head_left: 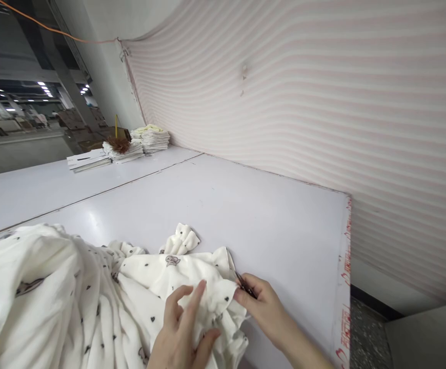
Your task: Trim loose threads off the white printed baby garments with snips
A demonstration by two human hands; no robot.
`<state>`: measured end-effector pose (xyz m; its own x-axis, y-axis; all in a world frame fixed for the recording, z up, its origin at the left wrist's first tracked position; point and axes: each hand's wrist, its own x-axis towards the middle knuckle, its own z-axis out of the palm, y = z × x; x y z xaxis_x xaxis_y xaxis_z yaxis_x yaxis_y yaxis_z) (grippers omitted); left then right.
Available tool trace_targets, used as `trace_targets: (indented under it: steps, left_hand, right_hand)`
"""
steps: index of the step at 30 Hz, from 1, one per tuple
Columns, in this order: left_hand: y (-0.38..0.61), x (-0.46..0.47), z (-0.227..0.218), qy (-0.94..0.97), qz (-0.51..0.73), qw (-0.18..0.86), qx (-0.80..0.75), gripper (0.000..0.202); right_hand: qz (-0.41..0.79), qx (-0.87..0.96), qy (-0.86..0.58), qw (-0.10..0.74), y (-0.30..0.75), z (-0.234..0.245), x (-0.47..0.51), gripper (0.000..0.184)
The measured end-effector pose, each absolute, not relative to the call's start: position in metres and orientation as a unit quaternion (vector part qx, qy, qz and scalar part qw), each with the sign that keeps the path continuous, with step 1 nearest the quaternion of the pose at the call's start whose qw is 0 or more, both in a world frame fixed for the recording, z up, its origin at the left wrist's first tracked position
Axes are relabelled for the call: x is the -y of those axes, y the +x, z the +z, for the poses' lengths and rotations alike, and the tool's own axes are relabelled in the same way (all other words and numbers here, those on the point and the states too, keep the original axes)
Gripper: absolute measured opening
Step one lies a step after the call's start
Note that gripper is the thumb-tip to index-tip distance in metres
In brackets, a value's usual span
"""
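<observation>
A white garment [138, 271] with small dark spots and printed animal figures lies bunched across the near left of the table, its ruffled edge toward the right. Over the ruffled part hovers or rests my left hand [186, 328], fingers apart and holding nothing; whether it touches the cloth I cannot tell. My right hand [261, 307] is closed around dark thread snips [246, 287] at the garment's right edge. Their thin blades point up and left along the ruffle. The right thumb lies close against the cloth.
The pale table [269, 215] has a seam across it and a right edge with red-printed tape [345, 287]. At the far left stand folded cloth stacks [156, 139], a brown bristly tuft [118, 144] and white sheets [88, 160]. A striped cloth [303, 102] hangs behind.
</observation>
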<state>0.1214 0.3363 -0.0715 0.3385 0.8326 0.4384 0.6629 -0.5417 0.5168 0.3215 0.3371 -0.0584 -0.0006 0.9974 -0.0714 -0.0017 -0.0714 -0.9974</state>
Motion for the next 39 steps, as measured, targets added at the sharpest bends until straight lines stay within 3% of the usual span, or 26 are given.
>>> trace_targets:
  steps: [4,6,9,14,18,20,22,25,30,39]
  left_hand:
    - [0.13,-0.348,-0.045,0.815,0.32,0.273,-0.399,0.054]
    - [0.133,-0.354,-0.036,0.786,0.289,0.356,-0.415,0.039]
    - [0.137,-0.358,-0.034,0.746,0.299,0.383,-0.456,0.011]
    - [0.139,-0.348,-0.042,0.687,0.403,0.379,-0.472,0.007]
    - [0.136,-0.339,-0.043,0.646,0.411,0.458,-0.451,0.013]
    - [0.133,-0.337,-0.043,0.63,0.396,0.5,-0.443,0.008]
    - [0.132,-0.337,-0.045,0.628,0.38,0.516,-0.442,0.02]
    - [0.133,-0.338,-0.05,0.643,0.361,0.525,-0.425,0.025]
    - [0.135,-0.339,-0.055,0.565,0.389,0.541,-0.488,0.035]
    - [0.138,-0.334,-0.056,0.569,0.434,0.506,-0.482,0.034]
  right_hand:
    - [0.508,0.542,-0.479,0.468,0.308,-0.04,-0.333,0.018]
    - [0.465,0.517,-0.507,0.509,0.307,-0.038,-0.327,0.02]
    - [0.34,0.471,-0.575,0.575,0.307,-0.047,-0.311,0.025]
    - [0.288,0.487,-0.62,0.543,0.285,-0.076,-0.284,0.025]
    - [0.228,0.532,-0.574,0.579,0.272,-0.086,-0.287,0.013]
    - [0.204,0.55,-0.543,0.601,0.274,-0.086,-0.293,0.022]
    - [0.186,0.566,-0.531,0.602,0.279,-0.084,-0.297,0.028]
    - [0.194,0.577,-0.54,0.581,0.28,-0.078,-0.304,0.022]
    - [0.307,0.491,-0.578,0.575,0.277,-0.063,-0.307,0.015]
    - [0.327,0.591,-0.569,0.469,0.287,-0.07,-0.296,0.029]
